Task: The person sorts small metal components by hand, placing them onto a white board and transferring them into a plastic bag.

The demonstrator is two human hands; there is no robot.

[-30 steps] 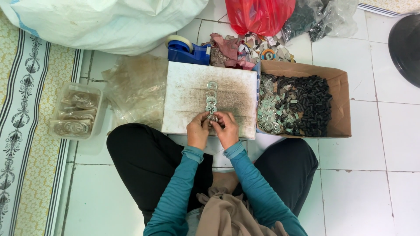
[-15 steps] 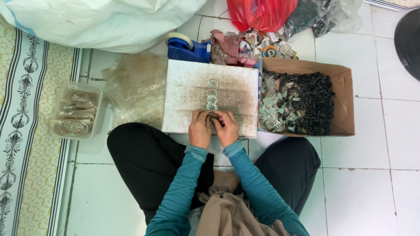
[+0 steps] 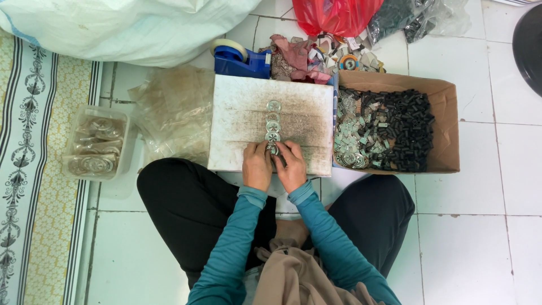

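I see both hands, left hand (image 3: pixel 257 165) and right hand (image 3: pixel 292 165), pinched shut on a small metal disc (image 3: pixel 272 149) at the white board's (image 3: pixel 237 107) near edge; a slip could scatter the row of discs (image 3: pixel 273 121).

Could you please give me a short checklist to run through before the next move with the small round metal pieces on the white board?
1. Both hands on the piece: left hand and right hand meet at the near end of the row of round metal pieces. Ok.
2. Grip on the piece between the fingers: hidden by the fingers. Cannot tell.
3. Row straight: the pieces lie in one line down the middle of the white board. Ok.
4. Supply within reach: the cardboard box of black and silvery parts sits against the board's right edge. Ok.
5. Clear plastic tub holds round pieces, off to the left. Ok.
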